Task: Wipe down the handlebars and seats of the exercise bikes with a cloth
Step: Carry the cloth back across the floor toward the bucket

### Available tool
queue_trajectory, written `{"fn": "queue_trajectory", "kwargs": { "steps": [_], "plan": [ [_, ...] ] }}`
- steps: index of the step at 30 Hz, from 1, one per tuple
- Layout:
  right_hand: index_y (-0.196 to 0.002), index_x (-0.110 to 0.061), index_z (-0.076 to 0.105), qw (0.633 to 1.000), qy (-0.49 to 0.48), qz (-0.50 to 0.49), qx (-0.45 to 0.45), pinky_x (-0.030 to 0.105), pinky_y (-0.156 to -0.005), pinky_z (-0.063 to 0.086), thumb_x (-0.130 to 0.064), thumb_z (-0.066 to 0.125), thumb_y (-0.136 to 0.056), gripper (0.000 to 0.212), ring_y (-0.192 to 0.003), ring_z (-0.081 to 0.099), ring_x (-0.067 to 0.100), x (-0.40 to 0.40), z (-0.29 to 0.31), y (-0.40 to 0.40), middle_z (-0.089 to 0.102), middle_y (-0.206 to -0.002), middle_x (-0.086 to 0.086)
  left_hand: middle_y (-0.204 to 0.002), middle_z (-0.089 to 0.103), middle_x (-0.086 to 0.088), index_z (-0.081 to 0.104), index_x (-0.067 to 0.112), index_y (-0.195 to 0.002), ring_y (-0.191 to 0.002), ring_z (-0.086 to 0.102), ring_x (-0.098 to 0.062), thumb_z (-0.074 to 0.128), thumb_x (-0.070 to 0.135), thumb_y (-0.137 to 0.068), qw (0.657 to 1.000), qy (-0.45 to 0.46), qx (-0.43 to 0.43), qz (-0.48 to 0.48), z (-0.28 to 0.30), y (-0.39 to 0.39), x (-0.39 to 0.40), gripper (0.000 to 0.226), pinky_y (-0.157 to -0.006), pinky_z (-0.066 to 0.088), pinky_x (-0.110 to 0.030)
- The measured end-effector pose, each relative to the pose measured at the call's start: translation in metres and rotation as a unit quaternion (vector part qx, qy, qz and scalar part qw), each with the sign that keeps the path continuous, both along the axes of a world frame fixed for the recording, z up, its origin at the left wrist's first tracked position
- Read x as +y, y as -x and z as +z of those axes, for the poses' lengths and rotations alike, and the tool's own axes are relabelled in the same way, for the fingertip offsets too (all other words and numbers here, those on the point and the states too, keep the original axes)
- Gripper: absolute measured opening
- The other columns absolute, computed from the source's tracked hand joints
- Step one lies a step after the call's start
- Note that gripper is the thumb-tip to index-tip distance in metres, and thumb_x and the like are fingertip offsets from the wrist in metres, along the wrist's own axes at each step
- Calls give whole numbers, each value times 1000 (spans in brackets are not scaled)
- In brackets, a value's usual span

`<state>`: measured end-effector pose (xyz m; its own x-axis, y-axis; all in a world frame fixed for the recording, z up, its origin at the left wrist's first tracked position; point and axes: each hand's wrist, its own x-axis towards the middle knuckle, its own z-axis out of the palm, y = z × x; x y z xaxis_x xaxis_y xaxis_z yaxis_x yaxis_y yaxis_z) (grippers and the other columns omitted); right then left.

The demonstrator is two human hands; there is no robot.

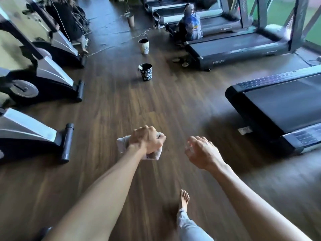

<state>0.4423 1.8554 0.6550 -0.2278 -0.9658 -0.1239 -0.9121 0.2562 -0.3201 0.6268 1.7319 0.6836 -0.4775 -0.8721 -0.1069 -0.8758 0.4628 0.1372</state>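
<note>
While both bare arms reach out over the wooden floor (121, 105), the left hand (147, 139) is curled tight around a bunched pale cloth (121, 143), whose corners stick out on either side of the fist. The right hand (201, 153) holds nothing, its fingers loosely spread and a little bent, just beside the left and not touching it. Below them 1 bare foot (184, 200) steps forward under a pale trouser leg (189, 228). Along the left side I count 3 exercise bikes (43, 73) plainly by their grey and black bases, with more dark frames blurred behind them that I cannot count. The cloth is well apart from all of them, out over the middle of the aisle. On the right stand 2 near treadmills (278, 101), with more crowded behind them at the top. Down the middle of the floor sit 2 buckets (145, 71), one dark and patterned, the one beyond it lighter, and a 3rd, narrower container (130, 20) stands farther back. A person in a blue top (192, 25) sits at the end of a far treadmill, with a pair of sandals (182, 61) on the floor nearby.
</note>
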Motion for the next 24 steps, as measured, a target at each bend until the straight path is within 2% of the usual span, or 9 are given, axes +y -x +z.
{"fn": "queue_trajectory", "kwargs": {
  "steps": [5,9,15,24],
  "plan": [
    [-117,-24,54,999,-26,30,16,36,-98,42,-43,47,-100,26,-122,50,22,-134,9,91,60,-119,-3,-83,72,-4,71,17,-76,-82,69,-32,36,56,-80,1000,-16,1,25,-4,74,-126,52,-69,42,-33],
    [-122,-24,53,997,-26,60,31,36,-101,41,-44,49,-99,30,-125,49,22,-248,22,153,60,-122,-3,-85,72,-7,68,16,-74,-82,69,-33,45,53,-89,998,-17,28,48,-2,132,-225,45,-73,45,-35],
    [-130,-25,53,996,-12,83,32,33,-102,39,-44,50,-100,36,-130,47,21,-427,21,231,60,-131,-4,-79,71,-6,66,17,-70,-78,68,-33,44,53,-89,998,-15,31,58,-12,209,-390,46,-73,49,-34],
    [-124,-24,56,998,4,58,-9,34,-96,41,-41,51,-100,30,-124,50,22,-686,30,336,63,-123,-4,-80,71,-7,69,16,-73,-76,66,-32,44,53,-88,998,7,29,55,-2,308,-663,47,-68,42,-33]
  ]
}}
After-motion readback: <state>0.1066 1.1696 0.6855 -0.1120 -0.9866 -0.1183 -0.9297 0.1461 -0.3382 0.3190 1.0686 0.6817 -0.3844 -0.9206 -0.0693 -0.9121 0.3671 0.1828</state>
